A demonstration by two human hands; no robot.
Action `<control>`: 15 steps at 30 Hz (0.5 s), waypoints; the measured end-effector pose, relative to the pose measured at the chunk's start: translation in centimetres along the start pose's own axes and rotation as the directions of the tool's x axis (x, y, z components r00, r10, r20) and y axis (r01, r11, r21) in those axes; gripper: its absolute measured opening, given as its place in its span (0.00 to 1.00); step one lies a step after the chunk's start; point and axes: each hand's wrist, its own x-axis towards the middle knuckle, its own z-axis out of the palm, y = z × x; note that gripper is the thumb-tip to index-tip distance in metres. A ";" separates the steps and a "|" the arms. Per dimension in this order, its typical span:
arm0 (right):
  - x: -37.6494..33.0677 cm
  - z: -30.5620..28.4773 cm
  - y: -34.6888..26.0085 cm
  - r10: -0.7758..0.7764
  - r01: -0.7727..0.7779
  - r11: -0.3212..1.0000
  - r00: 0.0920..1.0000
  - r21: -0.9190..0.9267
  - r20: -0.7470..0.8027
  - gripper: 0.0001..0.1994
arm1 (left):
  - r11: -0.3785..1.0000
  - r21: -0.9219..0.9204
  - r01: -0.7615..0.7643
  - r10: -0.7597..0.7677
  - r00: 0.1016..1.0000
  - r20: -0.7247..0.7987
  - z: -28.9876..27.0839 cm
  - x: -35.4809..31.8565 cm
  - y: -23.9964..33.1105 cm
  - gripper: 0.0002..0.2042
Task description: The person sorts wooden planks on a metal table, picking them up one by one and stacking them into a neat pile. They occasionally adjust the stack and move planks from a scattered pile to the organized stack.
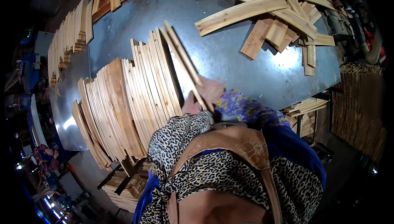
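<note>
Two narrow wooden boards (180, 52), standing on edge close together, slant away from my body across the metal table. My right hand (211, 90), slightly blurred, grips them from the right near their closer end. On their left side my left hand (191, 105) is closed against the same end; its fingertips are partly hidden. Just left of the held boards stands a long row of similar boards (152, 82), on edge and packed side by side. One wider, darker board (121, 97) sits within that row.
Loose boards (242, 14) and short blocks (258, 37) lie crisscrossed at the far right of the metal table (141, 17). Another row of upright boards (70, 33) stands at the far left. Stacked wood (357, 109) rises beyond the right edge; more boards (123, 195) sit below the table.
</note>
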 end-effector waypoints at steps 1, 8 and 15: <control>-0.4 1.1 -1.2 -0.011 0.036 0.969 0.995 -0.245 0.104 0.27 | 0.990 0.139 -0.021 0.047 0.982 -0.185 -0.4 -1.4 1.3 0.30; -1.5 2.7 3.1 -0.115 0.149 0.948 0.984 -0.282 0.134 0.29 | 0.532 0.814 -0.234 0.373 0.928 0.023 -4.0 -2.0 6.8 0.24; 1.2 -25.6 6.9 -0.126 -0.356 0.718 0.779 -0.599 -0.614 0.34 | 0.640 0.755 -0.141 0.448 0.867 -0.217 -0.9 2.0 7.7 0.34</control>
